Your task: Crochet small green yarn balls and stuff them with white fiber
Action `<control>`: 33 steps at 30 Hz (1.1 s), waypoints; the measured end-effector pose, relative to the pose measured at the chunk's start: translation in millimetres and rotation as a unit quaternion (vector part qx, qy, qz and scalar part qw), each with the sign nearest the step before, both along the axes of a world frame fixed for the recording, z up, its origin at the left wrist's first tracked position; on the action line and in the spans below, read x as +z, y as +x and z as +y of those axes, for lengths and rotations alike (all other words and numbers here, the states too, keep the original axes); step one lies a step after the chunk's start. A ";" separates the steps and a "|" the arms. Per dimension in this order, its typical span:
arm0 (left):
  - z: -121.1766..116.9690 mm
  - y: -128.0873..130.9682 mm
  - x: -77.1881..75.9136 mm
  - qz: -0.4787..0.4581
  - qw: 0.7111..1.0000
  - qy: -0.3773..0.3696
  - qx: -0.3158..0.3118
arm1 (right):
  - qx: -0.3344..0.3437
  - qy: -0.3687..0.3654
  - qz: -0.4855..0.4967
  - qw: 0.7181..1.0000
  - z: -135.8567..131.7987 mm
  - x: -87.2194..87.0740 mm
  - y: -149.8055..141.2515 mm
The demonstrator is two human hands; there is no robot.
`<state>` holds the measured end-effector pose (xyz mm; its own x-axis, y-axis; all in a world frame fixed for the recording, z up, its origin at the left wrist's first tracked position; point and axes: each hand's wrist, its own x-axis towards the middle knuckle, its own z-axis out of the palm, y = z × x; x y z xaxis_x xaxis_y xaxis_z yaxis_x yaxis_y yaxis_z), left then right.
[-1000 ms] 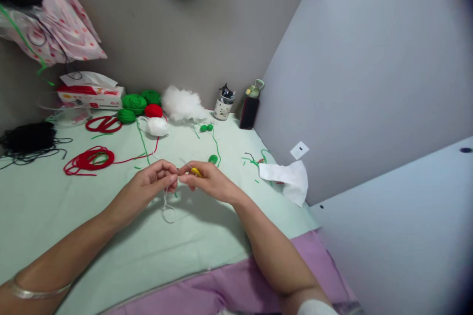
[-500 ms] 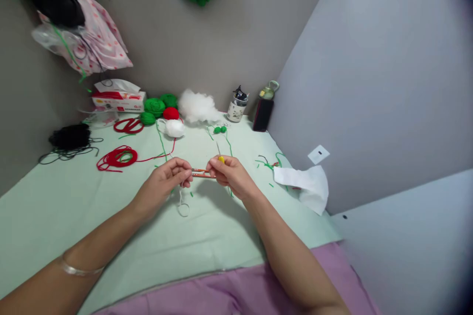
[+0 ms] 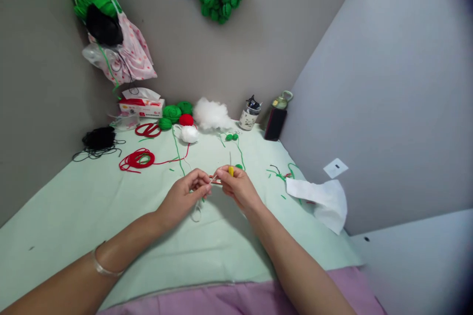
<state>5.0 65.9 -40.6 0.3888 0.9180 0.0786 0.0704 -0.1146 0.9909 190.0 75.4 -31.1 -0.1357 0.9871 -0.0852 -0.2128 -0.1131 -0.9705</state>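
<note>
Head view: my left hand [image 3: 186, 191] pinches white yarn [image 3: 213, 178], likely light, soft, best taken by fingertips; my right hand [image 3: 240, 188] grips a yellow tool [image 3: 231, 171].

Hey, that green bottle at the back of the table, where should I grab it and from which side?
Probably from above, by the loop at its top. The green bottle stands with a dark slab in front of its body, so a frontal grip would likely knock that; the loop sticks up clear of it.
</note>
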 end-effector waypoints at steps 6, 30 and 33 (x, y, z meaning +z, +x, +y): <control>10.8 -11.2 5.4 0.054 0.998 0.040 0.015 | -0.067 0.034 0.096 0.993 11.0 18.5 38.5; 80.3 -88.9 5.3 -0.024 0.942 0.067 0.327 | 0.106 0.003 0.019 0.994 3.8 22.8 57.9; 78.7 -84.3 13.4 -0.140 0.945 0.002 0.296 | 0.102 0.006 -0.007 0.995 1.3 22.3 50.2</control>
